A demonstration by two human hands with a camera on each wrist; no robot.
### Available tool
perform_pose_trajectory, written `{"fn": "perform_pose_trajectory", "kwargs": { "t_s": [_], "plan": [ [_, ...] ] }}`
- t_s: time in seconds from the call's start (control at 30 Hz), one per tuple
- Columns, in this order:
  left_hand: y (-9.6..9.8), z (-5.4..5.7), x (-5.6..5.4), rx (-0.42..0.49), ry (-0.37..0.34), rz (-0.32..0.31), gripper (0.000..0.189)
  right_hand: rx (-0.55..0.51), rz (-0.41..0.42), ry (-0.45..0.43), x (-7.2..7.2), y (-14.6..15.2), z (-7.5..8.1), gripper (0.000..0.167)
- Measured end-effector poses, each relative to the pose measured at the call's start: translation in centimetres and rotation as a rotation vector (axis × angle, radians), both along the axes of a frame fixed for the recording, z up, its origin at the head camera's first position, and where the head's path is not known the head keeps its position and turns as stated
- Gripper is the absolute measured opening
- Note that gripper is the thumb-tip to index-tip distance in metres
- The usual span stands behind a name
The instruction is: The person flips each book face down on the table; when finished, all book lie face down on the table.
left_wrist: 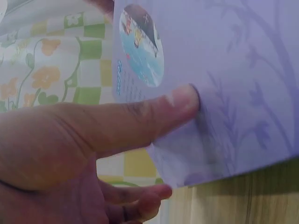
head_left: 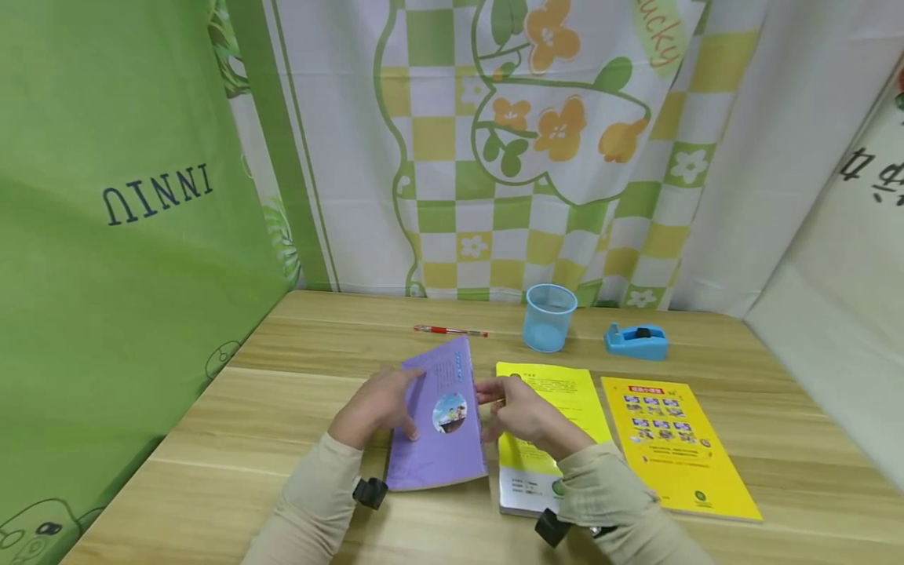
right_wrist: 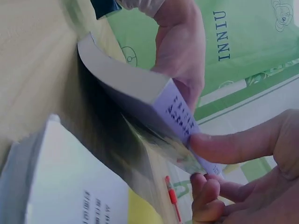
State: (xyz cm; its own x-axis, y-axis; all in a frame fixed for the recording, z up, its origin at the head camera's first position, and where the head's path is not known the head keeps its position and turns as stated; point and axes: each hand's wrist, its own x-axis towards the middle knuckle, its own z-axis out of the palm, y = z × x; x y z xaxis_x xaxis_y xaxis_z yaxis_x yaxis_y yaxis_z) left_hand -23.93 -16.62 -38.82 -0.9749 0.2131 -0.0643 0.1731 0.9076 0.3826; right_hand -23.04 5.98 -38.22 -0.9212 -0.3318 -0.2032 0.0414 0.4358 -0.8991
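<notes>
A thick purple book (head_left: 438,459) with a round picture on its cover is tilted, its spine side raised off the table in the right wrist view. My left hand (head_left: 377,404) grips its left side; in the left wrist view the thumb (left_wrist: 173,107) lies across the cover, other fingers past the edge. At the spine (right_wrist: 175,109), my right hand (head_left: 523,416) pinches the book between thumb (right_wrist: 233,147) and fingertips. Beneath the right forearm lies a thick yellow and white book (head_left: 558,384), partly covered by that hand.
Farther right lies a second yellow book (head_left: 678,471). Along the back of the wooden table (head_left: 247,424) are a red pen (head_left: 452,331), a blue see-through cup (head_left: 548,322) and a blue tape dispenser (head_left: 636,344). Curtains hang behind and on both sides.
</notes>
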Motion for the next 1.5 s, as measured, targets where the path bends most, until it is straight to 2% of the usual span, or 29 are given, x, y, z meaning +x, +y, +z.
{"fn": "perform_pose_trajectory", "kwargs": {
  "t_s": [0.2,0.3,0.67,1.07,1.27,1.5],
  "plan": [
    [0.3,0.0,0.1,0.130,-0.023,-0.073,0.100,-0.023,0.072,0.000,-0.1,0.5,0.3,0.070],
    [0.4,0.1,0.1,0.158,-0.036,-0.094,0.102,-0.036,0.096,0.005,-0.2,0.5,0.6,0.070],
    [0.4,1.0,0.4,0.304,-0.085,-0.107,0.110,-0.072,0.209,0.102,-0.2,1.1,1.4,0.068],
    [0.5,1.5,0.2,0.417,-0.101,-0.221,0.109,-0.077,0.311,0.197,-0.2,2.0,2.0,0.067],
    [0.3,1.5,0.0,0.460,-0.112,-0.266,0.107,-0.074,0.321,0.243,-0.1,2.0,2.1,0.067],
    [0.4,1.9,0.0,0.508,-0.136,-0.299,0.104,-0.039,0.290,0.297,0.3,1.9,2.5,0.068]
  ]
}}
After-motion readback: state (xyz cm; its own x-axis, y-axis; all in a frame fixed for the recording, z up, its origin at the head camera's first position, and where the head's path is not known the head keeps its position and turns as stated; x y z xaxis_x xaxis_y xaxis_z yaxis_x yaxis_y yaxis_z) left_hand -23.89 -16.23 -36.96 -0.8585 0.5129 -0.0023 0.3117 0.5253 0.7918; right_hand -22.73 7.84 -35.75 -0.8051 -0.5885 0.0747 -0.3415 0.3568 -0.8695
